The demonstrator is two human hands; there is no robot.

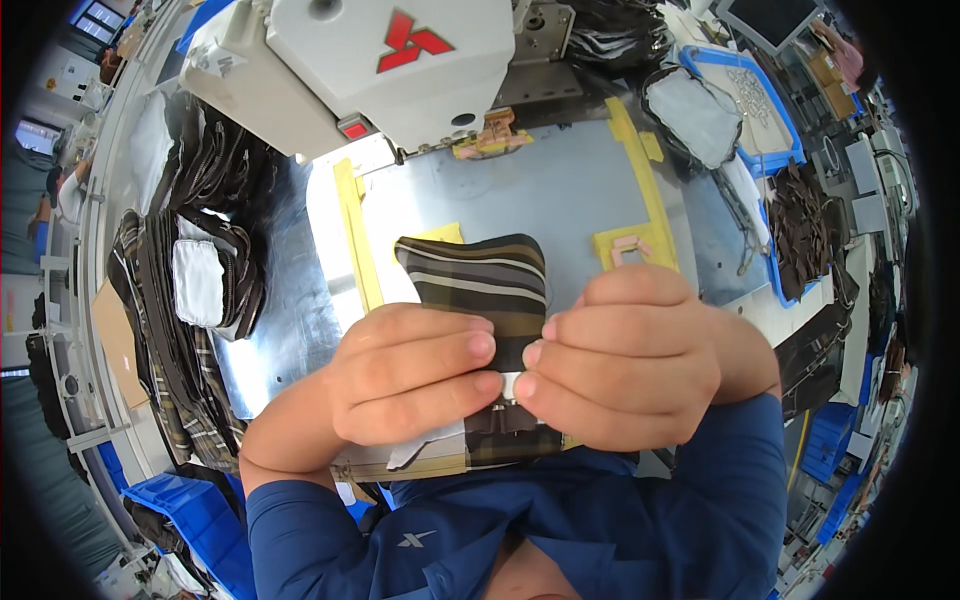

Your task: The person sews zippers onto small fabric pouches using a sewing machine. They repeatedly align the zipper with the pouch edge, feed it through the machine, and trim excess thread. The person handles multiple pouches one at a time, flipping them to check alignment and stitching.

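The striped brown cloth (478, 280) lies mid-scene over the metal plate (575, 180), its far end rounded. It looks light and soft, likely to fold or slip unless taken by both side edges and kept flat. The left hand (410, 370) and right hand (635, 365) pinch its nearer part, a small white tab (511, 386) between their fingertips. Beyond stands a white sewing machine (330, 65); dark fabric stacks (150, 320) sit left.

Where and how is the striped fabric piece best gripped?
Probably pinch the striped fabric piece at its pointed far-left corner, coming from the left: that tip juts free of fingers, while the left hand and right hand crowd its near part.
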